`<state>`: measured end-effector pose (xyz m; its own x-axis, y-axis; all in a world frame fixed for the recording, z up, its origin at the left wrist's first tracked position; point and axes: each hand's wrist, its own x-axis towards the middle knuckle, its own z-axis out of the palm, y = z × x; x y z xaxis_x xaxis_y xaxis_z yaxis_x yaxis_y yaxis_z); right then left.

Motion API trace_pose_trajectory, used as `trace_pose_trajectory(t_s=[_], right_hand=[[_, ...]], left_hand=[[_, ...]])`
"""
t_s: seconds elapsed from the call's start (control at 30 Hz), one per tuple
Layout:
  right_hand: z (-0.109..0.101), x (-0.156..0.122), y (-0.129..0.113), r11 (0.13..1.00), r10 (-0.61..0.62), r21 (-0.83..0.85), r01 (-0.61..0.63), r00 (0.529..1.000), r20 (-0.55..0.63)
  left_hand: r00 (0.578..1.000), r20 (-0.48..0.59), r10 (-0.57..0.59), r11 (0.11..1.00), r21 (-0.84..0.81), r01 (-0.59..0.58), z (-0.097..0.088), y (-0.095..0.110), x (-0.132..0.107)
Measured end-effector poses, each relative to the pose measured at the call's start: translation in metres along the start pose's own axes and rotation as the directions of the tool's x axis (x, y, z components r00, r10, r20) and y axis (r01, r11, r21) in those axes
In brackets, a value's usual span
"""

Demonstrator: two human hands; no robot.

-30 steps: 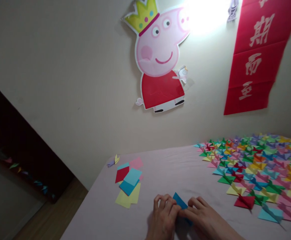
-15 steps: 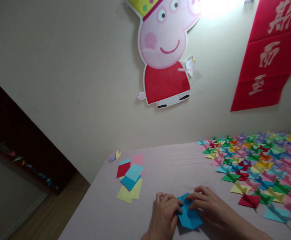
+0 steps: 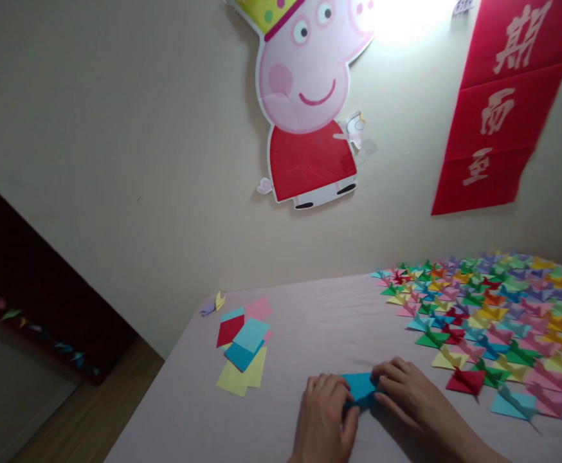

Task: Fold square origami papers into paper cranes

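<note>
A blue sheet of folding paper (image 3: pixel 359 388) lies on the pink table cover (image 3: pixel 319 328) at the near edge, partly folded. My left hand (image 3: pixel 324 418) presses on its left side with curled fingers. From the other side my right hand (image 3: pixel 406 393) covers the paper's right edge, fingers bent and pinching it. Most of the sheet is hidden under both hands.
A small stack of flat coloured paper squares (image 3: pixel 243 347) lies to the left of my hands. Several folded paper cranes (image 3: pixel 493 321) in many colours fill the right part of the table. Two tiny cranes (image 3: pixel 214 303) sit near the far left corner. A cartoon pig cutout (image 3: pixel 305 96) and a red banner (image 3: pixel 498 109) hang on the wall.
The blue paper was opened out flat half a second ago and is now folded into a narrower shape under my fingers. The view has shifted slightly.
</note>
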<state>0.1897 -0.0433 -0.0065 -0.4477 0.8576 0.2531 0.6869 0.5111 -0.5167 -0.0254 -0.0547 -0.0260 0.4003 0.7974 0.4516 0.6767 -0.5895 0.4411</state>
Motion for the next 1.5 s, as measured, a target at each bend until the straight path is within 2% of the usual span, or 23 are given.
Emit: trace_pose_trajectory(t_s=[0.07, 0.13, 0.2, 0.23, 0.3, 0.33, 0.37, 0.4, 0.53, 0.8, 0.9, 1.07, 1.5], right_hand=[[0.005, 0.008, -0.001, 0.997, 0.079, 0.018, -0.079, 0.997, -0.022], [0.008, 0.016, -0.001, 0.982, 0.184, 0.042, -0.182, 0.982, -0.033], [0.01, 0.02, -0.002, 0.961, 0.272, 0.065, -0.269, 0.961, -0.045], [0.011, 0.022, -0.002, 0.953, 0.297, 0.073, -0.294, 0.954, -0.049], [0.013, 0.022, -0.001, 0.945, 0.322, 0.081, -0.318, 0.945, -0.05], [0.014, 0.022, -0.001, 0.942, 0.33, 0.08, -0.326, 0.943, -0.048], [0.014, 0.022, -0.001, 0.939, 0.338, 0.077, -0.334, 0.94, -0.045], [0.015, 0.021, -0.001, 0.937, 0.344, 0.076, -0.341, 0.938, -0.04], [0.018, 0.021, 0.001, 0.929, 0.361, 0.097, -0.356, 0.932, -0.033], [0.024, 0.022, 0.009, 0.935, 0.344, 0.116, -0.336, 0.938, -0.049], [0.026, 0.022, 0.012, 0.939, 0.335, 0.104, -0.328, 0.941, -0.058], [0.026, 0.023, 0.011, 0.943, 0.328, 0.076, -0.323, 0.941, -0.078], [0.025, 0.023, 0.007, 0.958, 0.288, 0.041, -0.285, 0.951, -0.108]], left_hand=[[0.998, -0.016, -0.066, 0.997, 0.042, 0.067, -0.003, 0.003, 0.003], [0.998, -0.05, -0.032, 0.989, 0.14, 0.039, -0.003, 0.003, 0.003], [0.987, -0.099, 0.124, 0.955, 0.281, -0.092, 0.002, -0.001, 0.0], [0.965, -0.121, 0.233, 0.919, 0.352, -0.177, 0.006, -0.004, -0.003], [0.892, -0.157, 0.424, 0.828, 0.465, -0.312, 0.015, -0.01, -0.01], [0.86, -0.17, 0.482, 0.791, 0.506, -0.343, 0.02, -0.013, -0.014], [0.845, -0.181, 0.504, 0.772, 0.533, -0.346, 0.025, -0.015, -0.017], [0.84, -0.187, 0.509, 0.761, 0.554, -0.338, 0.029, -0.017, -0.02], [0.868, -0.181, 0.463, 0.762, 0.581, -0.286, 0.041, -0.023, -0.024], [0.886, -0.206, 0.416, 0.771, 0.596, -0.224, 0.054, -0.028, -0.028], [0.892, -0.185, 0.413, 0.766, 0.6, -0.23, 0.055, -0.029, -0.029], [0.902, -0.087, 0.423, 0.742, 0.605, -0.289, 0.054, -0.033, -0.032], [0.897, -0.129, 0.423, 0.758, 0.592, -0.273, 0.043, -0.024, -0.024]])
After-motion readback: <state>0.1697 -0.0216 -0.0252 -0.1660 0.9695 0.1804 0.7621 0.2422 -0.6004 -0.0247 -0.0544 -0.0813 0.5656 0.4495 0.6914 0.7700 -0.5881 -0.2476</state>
